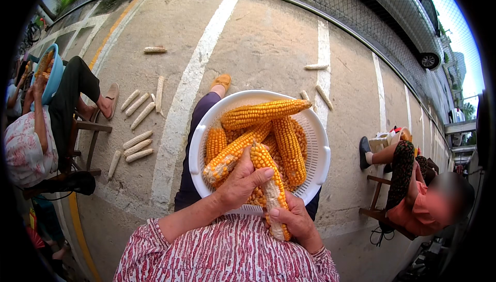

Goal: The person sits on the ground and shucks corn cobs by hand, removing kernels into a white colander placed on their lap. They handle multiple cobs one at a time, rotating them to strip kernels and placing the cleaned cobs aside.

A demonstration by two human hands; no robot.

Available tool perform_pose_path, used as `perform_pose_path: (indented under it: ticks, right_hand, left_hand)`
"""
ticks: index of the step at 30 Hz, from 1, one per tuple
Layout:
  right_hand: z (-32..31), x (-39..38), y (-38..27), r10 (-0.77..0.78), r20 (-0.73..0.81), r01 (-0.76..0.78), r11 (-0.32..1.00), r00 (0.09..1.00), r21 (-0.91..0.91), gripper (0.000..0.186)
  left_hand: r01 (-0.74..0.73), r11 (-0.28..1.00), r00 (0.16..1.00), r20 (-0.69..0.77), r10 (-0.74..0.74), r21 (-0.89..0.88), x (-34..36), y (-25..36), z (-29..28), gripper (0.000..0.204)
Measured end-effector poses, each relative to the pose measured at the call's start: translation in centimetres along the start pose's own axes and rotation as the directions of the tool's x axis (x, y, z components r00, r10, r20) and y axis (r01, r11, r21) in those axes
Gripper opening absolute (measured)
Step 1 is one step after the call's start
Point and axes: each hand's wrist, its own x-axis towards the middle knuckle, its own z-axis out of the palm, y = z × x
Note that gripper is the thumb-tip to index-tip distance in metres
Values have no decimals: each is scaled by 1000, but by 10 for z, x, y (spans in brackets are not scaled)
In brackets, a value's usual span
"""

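Note:
A partly shelled yellow corn cob, with a bare pale strip, is held upright and slightly tilted in both hands. My left hand is closed on its upper part, thumb across the kernels. My right hand grips the lower part. Both are over the near side of a white slotted plastic basket resting on my lap. In the basket, several full ears of corn lie on loose yellow kernels, one ear across the top at the back.
Several bare cobs lie on the striped concrete left and right. A seated person with a blue basin is at left, another seated person at right. A car stands beyond the fence.

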Motion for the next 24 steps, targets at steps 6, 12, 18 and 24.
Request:
perform_pose_path:
  ticks: [6, 12, 18, 24]
  right_hand:
    - [0, -1, -5, 38, 31, -40, 998, 999, 45, 46]
    - [2, -2, -5, 35, 24, -37, 995, 999, 88, 47]
    - [-1, -1, -3, 65, 40, -70, 986, 997, 149, 45]
    - [-6, 2, 2, 64, 46, -72, 977, 997, 200, 46]
  left_hand:
    - [4, 999, 1000, 19, -5, 47, 0, 3, 0, 55]
    - [6, 999, 999, 34, -7, 37, 2, 2, 0, 61]
    - [17, 999, 999, 33, -18, 37, 0, 0, -2, 66]
    - [26, 1000, 1000, 9, -26, 6, 0, 0, 0, 74]
